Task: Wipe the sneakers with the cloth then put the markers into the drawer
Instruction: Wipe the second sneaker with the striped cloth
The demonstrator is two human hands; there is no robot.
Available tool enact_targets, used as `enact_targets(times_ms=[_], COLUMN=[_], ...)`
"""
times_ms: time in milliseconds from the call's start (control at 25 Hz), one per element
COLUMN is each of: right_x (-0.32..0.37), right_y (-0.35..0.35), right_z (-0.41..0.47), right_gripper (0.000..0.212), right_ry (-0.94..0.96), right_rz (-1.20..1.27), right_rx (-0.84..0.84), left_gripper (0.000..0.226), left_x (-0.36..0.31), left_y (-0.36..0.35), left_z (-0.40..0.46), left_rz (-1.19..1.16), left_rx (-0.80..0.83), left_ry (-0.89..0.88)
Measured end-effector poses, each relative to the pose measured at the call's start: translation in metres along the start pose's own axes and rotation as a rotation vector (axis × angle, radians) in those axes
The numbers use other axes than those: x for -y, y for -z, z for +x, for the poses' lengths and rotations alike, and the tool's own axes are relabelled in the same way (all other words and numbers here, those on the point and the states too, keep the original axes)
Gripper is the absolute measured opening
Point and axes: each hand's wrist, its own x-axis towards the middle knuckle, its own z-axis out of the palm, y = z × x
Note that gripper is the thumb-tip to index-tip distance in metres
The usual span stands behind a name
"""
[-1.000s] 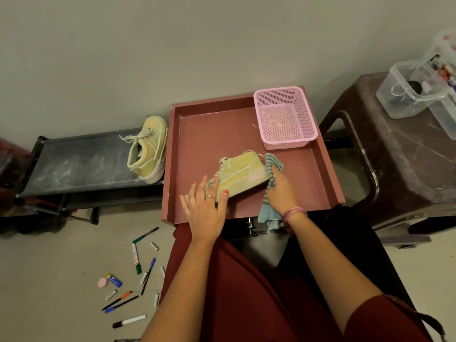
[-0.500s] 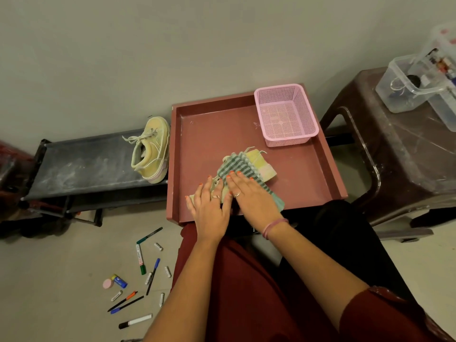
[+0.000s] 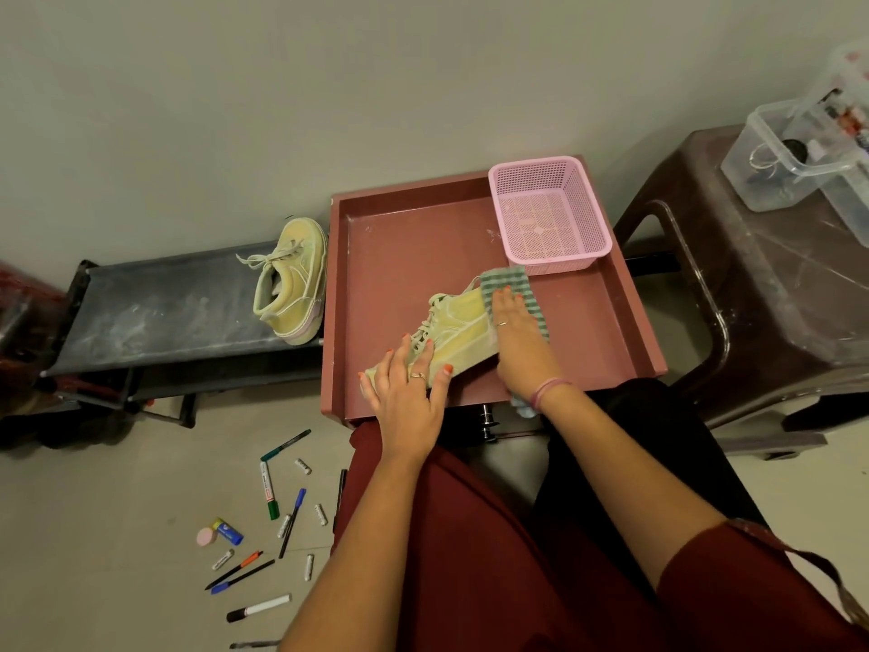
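Observation:
A yellow sneaker (image 3: pixel 458 329) lies on its side in the red tray (image 3: pixel 399 242). My left hand (image 3: pixel 406 392) rests flat on its toe end, fingers spread. My right hand (image 3: pixel 517 334) presses a green-and-white striped cloth (image 3: pixel 510 284) against the sneaker's heel end with straight fingers. The second yellow sneaker (image 3: pixel 294 280) sits on the black low rack (image 3: pixel 155 312) to the left. Several markers (image 3: pixel 268 489) and pens lie scattered on the floor at lower left. A drawer knob (image 3: pixel 489 421) shows under the tray's front edge.
A pink mesh basket (image 3: pixel 548 214) stands in the tray's far right corner. A brown plastic stool (image 3: pixel 762 294) at the right carries clear plastic boxes (image 3: pixel 790 157). Small batteries, an eraser and a blue item lie among the markers. My legs are below the tray.
My right hand has slid the cloth from the sneaker's middle back toward its heel end, uncovering the side. My left hand stays on the toe.

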Motion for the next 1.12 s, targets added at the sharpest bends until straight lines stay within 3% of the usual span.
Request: enact_targets(times_ms=[200, 360, 520, 680, 760, 840, 960, 1040, 1120], right_x=[0.032, 0.023, 0.055, 0.040, 0.014, -0.005, -0.003, 0.008, 0.020], right_y=[-0.010, 0.004, -0.002, -0.017, -0.017, -0.013, -0.005, -0.013, -0.028], right_z=[-0.005, 0.027, 0.031, -0.015, -0.016, -0.005, -0.002, -0.014, -0.034], right_gripper=[0.055, 0.053, 0.057, 0.061, 0.062, 0.067, 0.084, 0.086, 0.079], right_ry=[0.296, 0.214, 0.106, 0.361, 0.395, 0.215, -0.081, -0.028, 0.146], right_rz=[-0.392, -0.498, -0.434, -0.270, -0.268, -0.227, 0.008, -0.013, -0.104], right_rx=[0.066, 0.109, 0.181, 0.057, -0.063, -0.144, -0.097, -0.102, -0.051], left_gripper=[0.061, 0.059, 0.056, 0.066, 0.062, 0.060, 0.057, 0.056, 0.054], left_x=[0.000, 0.003, 0.004, 0.008, 0.008, 0.009, 0.009, 0.009, 0.008], left_y=[0.004, 0.007, 0.010, 0.009, 0.007, 0.007, 0.007, 0.007, 0.010], left_z=[0.004, 0.012, 0.018, 0.011, 0.008, 0.007, 0.009, 0.012, 0.017], left_rz=[0.002, -0.015, -0.043, -0.013, -0.029, -0.056, -0.086, -0.086, -0.090], left_rx=[0.049, 0.071, 0.077, 0.093, 0.093, 0.093, 0.081, 0.080, 0.073], left_ry=[0.014, 0.024, 0.028, -0.021, -0.032, -0.012, -0.005, 0.002, 0.011])
